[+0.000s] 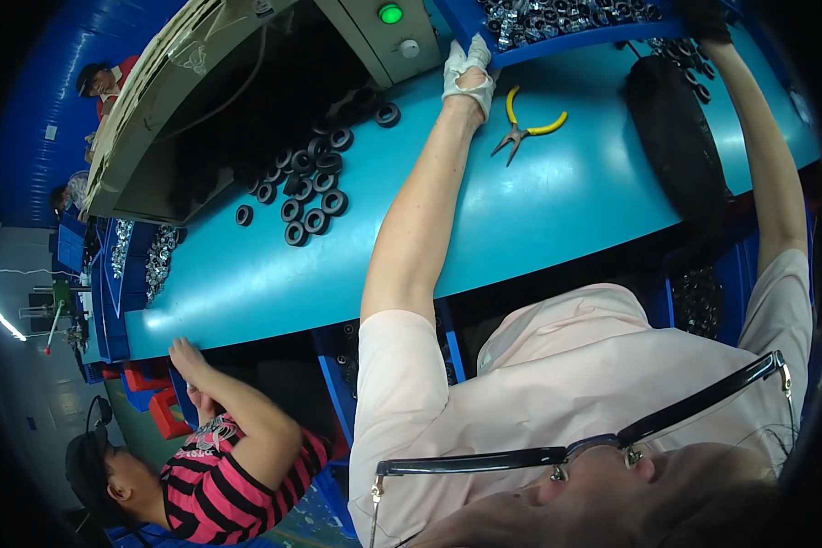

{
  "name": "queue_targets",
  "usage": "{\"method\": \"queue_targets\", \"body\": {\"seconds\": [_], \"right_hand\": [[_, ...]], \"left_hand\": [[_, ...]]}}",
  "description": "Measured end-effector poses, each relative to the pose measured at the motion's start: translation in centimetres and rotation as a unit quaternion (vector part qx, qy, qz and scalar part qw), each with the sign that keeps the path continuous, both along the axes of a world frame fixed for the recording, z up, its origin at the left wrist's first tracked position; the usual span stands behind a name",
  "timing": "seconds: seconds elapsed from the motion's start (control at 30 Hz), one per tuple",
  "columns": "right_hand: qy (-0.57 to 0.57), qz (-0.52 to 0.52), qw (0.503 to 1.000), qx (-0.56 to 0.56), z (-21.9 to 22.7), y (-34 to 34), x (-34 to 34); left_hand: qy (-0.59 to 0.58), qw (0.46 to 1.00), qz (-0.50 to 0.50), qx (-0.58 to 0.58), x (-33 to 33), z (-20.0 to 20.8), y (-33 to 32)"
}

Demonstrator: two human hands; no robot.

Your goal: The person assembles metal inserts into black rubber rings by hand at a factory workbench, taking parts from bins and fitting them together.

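A shallow blue bin (pixel 571 41) full of small shiny metal rings (pixel 530 20) is at the far edge of the table. My left hand (pixel 468 75), in a white glove with its wrist bare, is closed on the bin's left end. At the right end is my right hand (pixel 703 20) in a dark glove, its fingers hard to make out against the bin. Just right of my left hand lie pliers (pixel 517 132) with yellow handles, jaws toward me and handles spread. A long dark thing (pixel 674 137), its kind unclear, lies below my right hand.
Black rings (pixel 315 221) lie scattered on the teal table (pixel 557 219), before a machine's dark opening (pixel 247 110). Its panel has a lit green button (pixel 390 14). Metal parts (pixel 162 260) fill a blue bin at left. A person in a striped shirt (pixel 237 475) sits nearby.
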State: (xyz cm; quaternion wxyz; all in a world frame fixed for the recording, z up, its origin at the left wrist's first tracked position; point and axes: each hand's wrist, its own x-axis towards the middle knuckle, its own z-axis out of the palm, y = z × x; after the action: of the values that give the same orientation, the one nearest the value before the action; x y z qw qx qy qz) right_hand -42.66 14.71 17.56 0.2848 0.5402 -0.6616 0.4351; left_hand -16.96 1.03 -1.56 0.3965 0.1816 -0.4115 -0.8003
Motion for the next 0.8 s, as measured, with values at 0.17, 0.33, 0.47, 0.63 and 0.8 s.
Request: {"method": "queue_targets", "body": {"seconds": [0.17, 0.33, 0.47, 0.63, 0.8], "right_hand": [[0.058, 0.030, 0.998, -0.008, -1.0, 0.8, 1.9], [-0.002, 0.078, 0.996, -0.035, -1.4, 1.1, 1.7], [-0.092, 0.168, 0.974, -0.121, -4.0, -1.5, 0.6], [-0.013, -0.040, 0.989, -0.139, -11.1, 0.7, -6.2], [-0.156, -0.120, 0.978, -0.074, -11.8, -2.1, -2.2]], "left_hand": [[-0.035, 0.999, 0.020, 0.005, 0.7, -0.4, 0.1], [-0.094, 0.990, 0.064, -0.078, -0.4, -0.4, -1.4], [-0.154, 0.969, 0.125, -0.146, -0.7, -1.4, -5.1], [-0.187, 0.922, 0.191, -0.281, -4.2, -0.1, -4.3], [-0.155, 0.900, 0.247, -0.325, -2.6, -1.1, -5.1]]}}
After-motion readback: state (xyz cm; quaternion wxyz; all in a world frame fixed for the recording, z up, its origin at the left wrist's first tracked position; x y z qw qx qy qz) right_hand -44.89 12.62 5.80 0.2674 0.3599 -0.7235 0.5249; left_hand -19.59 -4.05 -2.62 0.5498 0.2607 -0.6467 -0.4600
